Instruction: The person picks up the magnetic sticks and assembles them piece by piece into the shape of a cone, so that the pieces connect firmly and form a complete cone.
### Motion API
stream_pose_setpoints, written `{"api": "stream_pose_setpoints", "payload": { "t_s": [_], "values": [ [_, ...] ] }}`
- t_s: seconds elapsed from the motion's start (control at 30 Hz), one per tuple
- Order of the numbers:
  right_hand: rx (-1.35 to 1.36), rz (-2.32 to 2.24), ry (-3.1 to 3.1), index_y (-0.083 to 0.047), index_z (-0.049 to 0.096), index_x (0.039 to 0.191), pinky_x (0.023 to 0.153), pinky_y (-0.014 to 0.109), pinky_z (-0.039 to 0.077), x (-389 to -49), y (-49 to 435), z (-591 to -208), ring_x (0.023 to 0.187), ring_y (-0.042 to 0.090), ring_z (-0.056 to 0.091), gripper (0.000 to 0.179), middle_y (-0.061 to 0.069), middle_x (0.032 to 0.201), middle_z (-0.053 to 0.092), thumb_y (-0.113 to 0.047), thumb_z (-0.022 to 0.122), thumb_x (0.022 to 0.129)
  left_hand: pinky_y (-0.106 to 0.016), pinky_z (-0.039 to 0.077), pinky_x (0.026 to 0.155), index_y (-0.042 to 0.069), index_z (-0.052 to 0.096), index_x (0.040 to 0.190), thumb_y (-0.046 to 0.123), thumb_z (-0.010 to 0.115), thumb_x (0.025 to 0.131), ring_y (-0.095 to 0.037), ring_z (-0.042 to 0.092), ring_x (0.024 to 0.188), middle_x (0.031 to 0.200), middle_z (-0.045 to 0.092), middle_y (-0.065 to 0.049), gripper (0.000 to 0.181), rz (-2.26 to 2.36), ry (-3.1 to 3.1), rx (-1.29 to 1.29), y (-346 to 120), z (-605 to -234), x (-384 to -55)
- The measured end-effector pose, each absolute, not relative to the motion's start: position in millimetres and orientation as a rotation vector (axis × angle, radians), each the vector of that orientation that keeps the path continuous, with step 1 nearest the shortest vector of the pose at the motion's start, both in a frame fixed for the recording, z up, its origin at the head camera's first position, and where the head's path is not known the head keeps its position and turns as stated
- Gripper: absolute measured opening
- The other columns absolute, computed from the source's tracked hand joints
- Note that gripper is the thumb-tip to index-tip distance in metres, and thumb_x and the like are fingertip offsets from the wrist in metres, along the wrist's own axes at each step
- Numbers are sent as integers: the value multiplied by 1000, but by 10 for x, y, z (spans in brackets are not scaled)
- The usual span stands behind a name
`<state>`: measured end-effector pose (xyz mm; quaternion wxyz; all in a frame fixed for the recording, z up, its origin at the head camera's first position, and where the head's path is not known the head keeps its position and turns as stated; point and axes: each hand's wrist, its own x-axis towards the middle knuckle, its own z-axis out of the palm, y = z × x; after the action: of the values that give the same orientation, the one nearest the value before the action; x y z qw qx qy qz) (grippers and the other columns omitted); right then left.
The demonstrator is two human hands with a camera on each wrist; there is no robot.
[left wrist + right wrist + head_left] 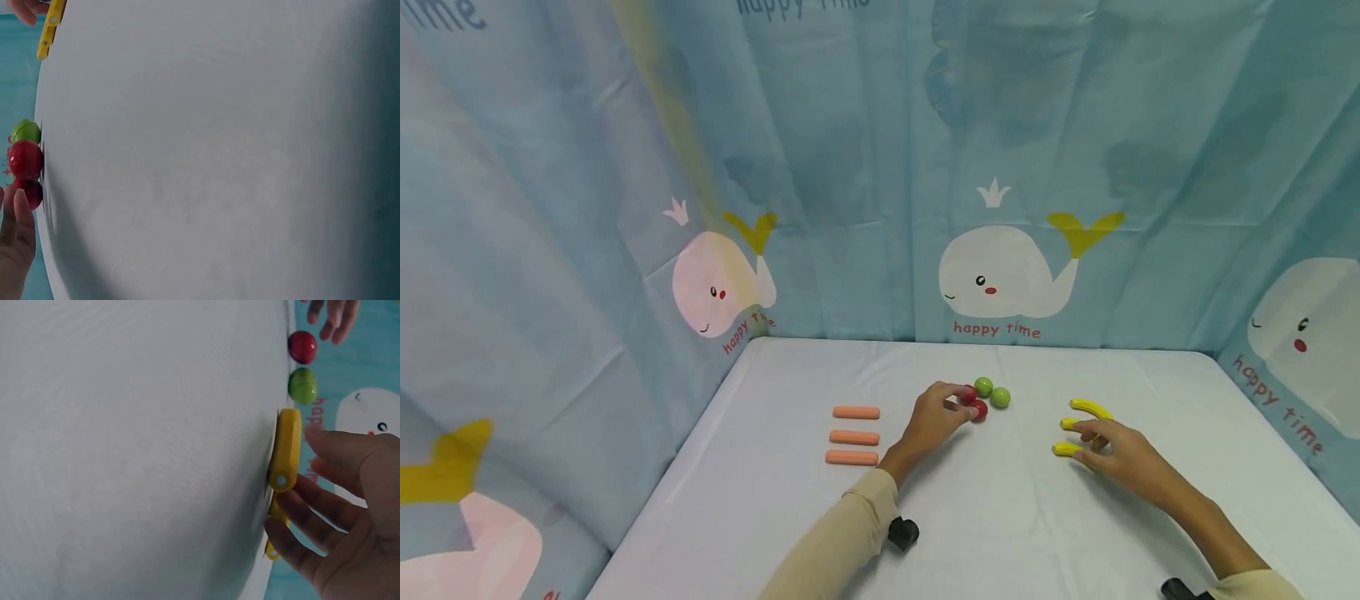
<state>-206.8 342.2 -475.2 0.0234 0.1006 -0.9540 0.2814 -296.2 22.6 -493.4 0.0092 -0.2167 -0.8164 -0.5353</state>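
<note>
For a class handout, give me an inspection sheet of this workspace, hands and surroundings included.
Surface: white tabletop.
Job's things: two red balls; three yellow pieces.
Clutter: two green balls beside the red ones; three orange sticks, neatly spaced.
Left hand: fingertips at the red balls; grip unclear.
Right hand: fingers spread at the yellow pieces.
Cables: nothing seen.
Surroundings: blue whale-print curtain.

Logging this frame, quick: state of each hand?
Left hand: at the red balls; can't tell if it grips one.
Right hand: open, at the yellow pieces.
</note>
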Motion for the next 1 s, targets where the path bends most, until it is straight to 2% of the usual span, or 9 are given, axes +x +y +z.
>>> {"api": "stream_pose_setpoints", "payload": {
  "t_s": [0.17, 0.27, 0.4, 0.63, 0.83, 1.0],
  "values": [
    [337, 832, -2986, 1, 72, 125, 75, 30, 55, -2060, 3411, -4756, 91, 14, 65, 41, -2, 99, 71, -20, 84, 92, -20, 56, 87, 5, 73, 129, 12, 80, 96, -15, 69, 98, 121, 69, -13, 35, -1577, -2580, -705, 280, -5002, -2964],
    [356, 819, -2985, -1, 73, 123, 75, 30, 55, -2051, 3420, -4770, 90, 12, 65, 37, -4, 98, 72, -16, 83, 91, -20, 54, 85, 7, 73, 129, 14, 81, 95, -14, 66, 96, 118, 70, -10, 36, -1529, -2603, -694, 296, -5026, -2957],
    [357, 822, -2991, -1, 74, 120, 75, 29, 55, -2041, 3431, -4775, 89, 13, 65, 33, -3, 99, 72, -11, 83, 90, -22, 51, 80, 7, 74, 129, 15, 82, 94, -15, 63, 93, 115, 69, -9, 37, -1479, -2633, -689, 315, -5025, -2945],
    [334, 864, -3018, -3, 75, 114, 72, 27, 55, -2029, 3419, -4773, 89, 15, 65, 27, 2, 104, 73, -8, 83, 89, -21, 50, 80, 6, 74, 130, 14, 82, 94, -17, 62, 92, 114, 65, -15, 37, -1396, -2707, -675, 363, -4984, -2932],
    [338, 867, -3025, -4, 77, 110, 70, 26, 53, -2026, 3396, -4775, 84, 11, 62, 23, -1, 98, 73, -11, 83, 89, -23, 49, 79, 10, 76, 123, 14, 83, 93, -11, 58, 89, 112, 68, -9, 31, -1325, -2739, -636, 401, -4966, -2914],
    [337, 847, -3023, -4, 77, 109, 68, 26, 52, -2018, 3389, -4780, 81, 8, 60, 21, -5, 90, 69, -13, 82, 91, -27, 51, 84, 11, 74, 118, 12, 84, 92, -12, 60, 92, 113, 71, -3, 27, -1359, -2740, -613, 410, -4956, -2910]
  ]
}}
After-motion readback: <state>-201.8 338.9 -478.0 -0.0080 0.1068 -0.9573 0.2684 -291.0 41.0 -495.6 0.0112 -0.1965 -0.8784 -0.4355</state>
